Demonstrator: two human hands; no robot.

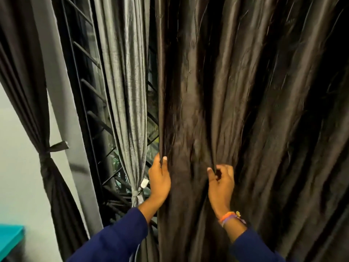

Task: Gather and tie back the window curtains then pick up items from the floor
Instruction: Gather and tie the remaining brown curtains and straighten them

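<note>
A wide dark brown curtain [245,101] hangs loose and fills the right half of the view. My left hand [159,179] grips its left edge, thumb in front and fingers behind the fabric. My right hand [221,183] pinches a fold of the same curtain a little to the right, at about the same height. A grey curtain [125,91] hangs to the left of it, tied into a bundle with a knot [138,192] low down. At the far left a black curtain [28,91] is also tied back with a band [51,148].
Behind the curtains a window with a black metal grille [90,118] shows between the grey and black curtains. A pale wall [18,176] lies at the left, with a teal object [10,237] in the bottom left corner. The floor is out of sight.
</note>
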